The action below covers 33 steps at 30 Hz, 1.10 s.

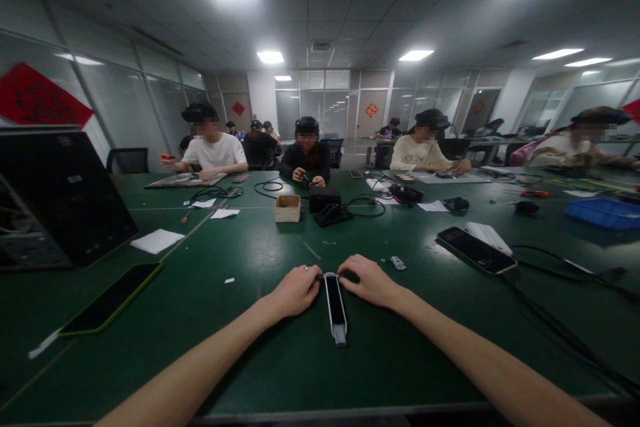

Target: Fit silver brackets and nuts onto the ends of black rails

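A slim white-edged device with a black face (335, 307) lies lengthwise on the green table (240, 347) in front of me. My left hand (296, 290) has curled fingers closed against the device's far end from the left. My right hand (369, 280) has curled fingers closed on the same far end from the right. A small metal part (397, 262) lies just right of my right hand.
A phone in a green case (113, 300) lies at left, a dark phone (476, 250) at right with cables. A black computer case (55, 197), a cardboard box (287, 208), a blue tray (603, 212) and paper slips sit around. Several people work opposite.
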Motion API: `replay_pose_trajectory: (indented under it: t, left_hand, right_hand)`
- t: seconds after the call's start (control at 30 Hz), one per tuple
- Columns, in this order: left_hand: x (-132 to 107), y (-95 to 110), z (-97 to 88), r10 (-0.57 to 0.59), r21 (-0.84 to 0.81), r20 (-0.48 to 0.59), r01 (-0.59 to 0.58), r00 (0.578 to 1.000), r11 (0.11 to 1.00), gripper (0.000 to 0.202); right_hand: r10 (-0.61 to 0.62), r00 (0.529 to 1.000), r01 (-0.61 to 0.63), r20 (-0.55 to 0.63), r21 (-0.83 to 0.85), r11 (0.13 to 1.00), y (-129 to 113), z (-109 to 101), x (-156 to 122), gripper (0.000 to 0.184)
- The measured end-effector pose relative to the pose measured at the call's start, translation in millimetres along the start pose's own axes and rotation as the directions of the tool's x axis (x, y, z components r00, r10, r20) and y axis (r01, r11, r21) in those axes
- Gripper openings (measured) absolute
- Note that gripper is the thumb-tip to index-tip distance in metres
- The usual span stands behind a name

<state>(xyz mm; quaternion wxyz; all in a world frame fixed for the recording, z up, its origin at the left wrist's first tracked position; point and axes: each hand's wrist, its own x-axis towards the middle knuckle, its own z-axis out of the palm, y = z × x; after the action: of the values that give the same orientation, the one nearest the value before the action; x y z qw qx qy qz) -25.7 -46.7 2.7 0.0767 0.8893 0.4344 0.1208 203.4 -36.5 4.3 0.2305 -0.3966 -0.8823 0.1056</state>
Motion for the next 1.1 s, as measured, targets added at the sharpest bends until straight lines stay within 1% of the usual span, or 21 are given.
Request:
replay_pose_trajectory:
  t: [0.27,0.47,0.63,0.9,1.1]
  left_hand:
    - [0,0,0.1,0.0,0.004,0.0,0.0,1.0,1.0,0.016]
    - [1,-2,2.9,0.006,0.012,-0.007,-0.006,1.0,1.0,0.016]
    - [1,-3,3.2,0.016,-0.001,-0.017,-0.016,1.0,1.0,0.015]
    - [1,-3,3.0,0.019,-0.009,-0.028,-0.019,0.999,1.0,0.017]
    - [1,-3,2.7,0.021,-0.005,-0.028,-0.021,0.999,1.0,0.016]
  right_hand:
    - [-0.004,1.0,0.004,-0.011,-0.011,1.0,2,2,0,0.016]
    - [-0.002,1.0,0.002,-0.005,-0.024,1.0,8,2,-1,0.022]
    - [0.001,1.0,-0.001,0.005,-0.025,1.0,11,1,-3,0.015]
    - [-0.009,1.0,0.009,0.02,-0.029,1.0,5,2,-1,0.017]
    - [-0.02,1.0,0.021,0.018,-0.081,0.997,4,-2,-1,0.017]
